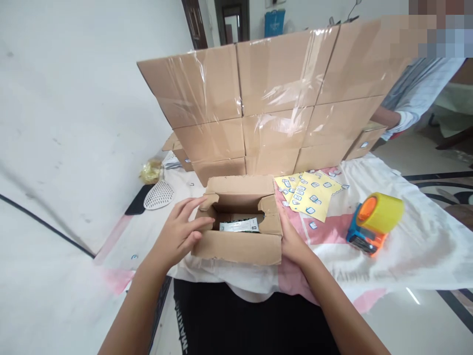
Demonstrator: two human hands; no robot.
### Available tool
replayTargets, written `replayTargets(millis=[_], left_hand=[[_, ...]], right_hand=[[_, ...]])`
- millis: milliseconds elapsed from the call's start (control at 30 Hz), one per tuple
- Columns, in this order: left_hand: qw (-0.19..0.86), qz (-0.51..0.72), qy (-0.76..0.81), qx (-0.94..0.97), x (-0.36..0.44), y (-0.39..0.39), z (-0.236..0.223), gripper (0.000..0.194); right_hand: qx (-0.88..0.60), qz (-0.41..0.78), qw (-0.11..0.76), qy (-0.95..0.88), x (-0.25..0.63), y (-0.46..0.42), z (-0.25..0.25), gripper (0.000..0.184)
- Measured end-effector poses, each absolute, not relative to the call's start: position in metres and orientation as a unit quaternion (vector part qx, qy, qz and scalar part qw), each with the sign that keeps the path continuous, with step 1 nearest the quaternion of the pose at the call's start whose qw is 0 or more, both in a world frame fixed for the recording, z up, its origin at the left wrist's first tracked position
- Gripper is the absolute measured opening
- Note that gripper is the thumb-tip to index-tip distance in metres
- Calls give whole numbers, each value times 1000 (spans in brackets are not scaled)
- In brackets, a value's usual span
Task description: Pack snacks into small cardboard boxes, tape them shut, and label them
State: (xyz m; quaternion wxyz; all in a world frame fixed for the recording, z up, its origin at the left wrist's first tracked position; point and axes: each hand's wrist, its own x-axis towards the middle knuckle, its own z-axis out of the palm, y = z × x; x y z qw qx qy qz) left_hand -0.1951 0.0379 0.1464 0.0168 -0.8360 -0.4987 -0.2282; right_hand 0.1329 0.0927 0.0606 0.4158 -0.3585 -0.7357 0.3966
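A small open cardboard box stands in front of me with its flaps folded outward. Inside it lies a silver-white packet with dark print; anything beneath is hard to make out. My left hand is at the box's left side, fingers spread, the fingertips at the torn left flap. Against the right wall of the box, my right hand holds it steady, its fingers partly hidden behind the side.
A tall taped cardboard panel stands across the table behind the box. To the right are yellow sticker sheets and a tape dispenser. A white mesh paddle lies left. A person's sleeve shows behind the panel.
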Motion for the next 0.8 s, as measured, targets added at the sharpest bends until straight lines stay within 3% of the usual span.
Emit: replayTargets(millis=[133,267,433,633,700,800], left_hand=[[58,-117,-531,-837,-174,46,150,55],[9,-109,-569,-815,-155,46,153,52],[-84,-291,-526,-795,-150,33,152,50],[-190,-588,-525,-586,-180,23,99,59],[-230,-603,-541,-539,-192,20,82,58],[-222,-510,-572,-603,-201,11,67,63]], right_hand=[[-340,390,431,-740,133,93,58,114],[-332,389,434,-742,133,94,52,118],[-319,387,447,-740,133,94,51,117],[-314,367,456,-748,133,95,47,117],[-311,363,453,-753,135,94,45,113],[-299,354,441,-769,140,94,42,92]])
